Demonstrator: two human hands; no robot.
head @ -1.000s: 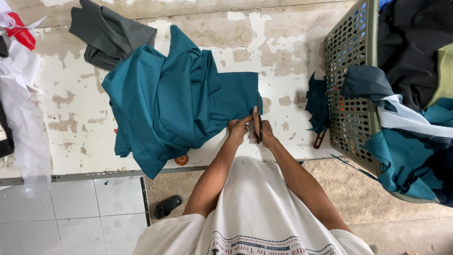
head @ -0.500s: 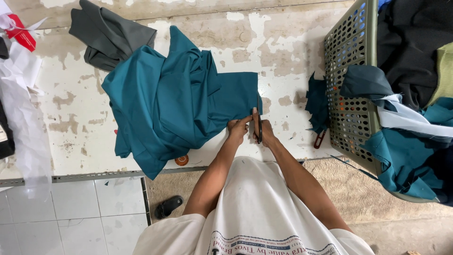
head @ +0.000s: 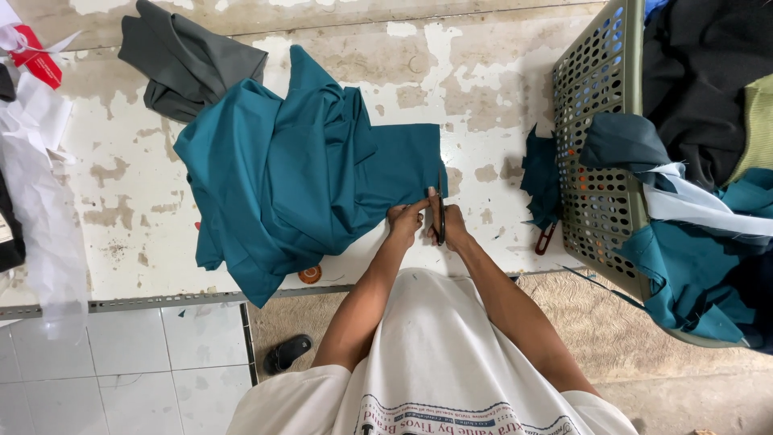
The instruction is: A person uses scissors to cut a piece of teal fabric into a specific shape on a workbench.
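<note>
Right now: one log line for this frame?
left hand: on teal cloth edge | right hand: holds scissors at edge | surface: worn white table

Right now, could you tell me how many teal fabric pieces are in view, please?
3: a large piece on the table, a scrap beside the basket, one in it; more may be hidden.

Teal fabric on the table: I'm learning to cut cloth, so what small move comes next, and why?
Probably close the scissors and advance them along the teal fabric edge: the right hand holds them at that edge while the left hand pins the cloth beside them.
</note>
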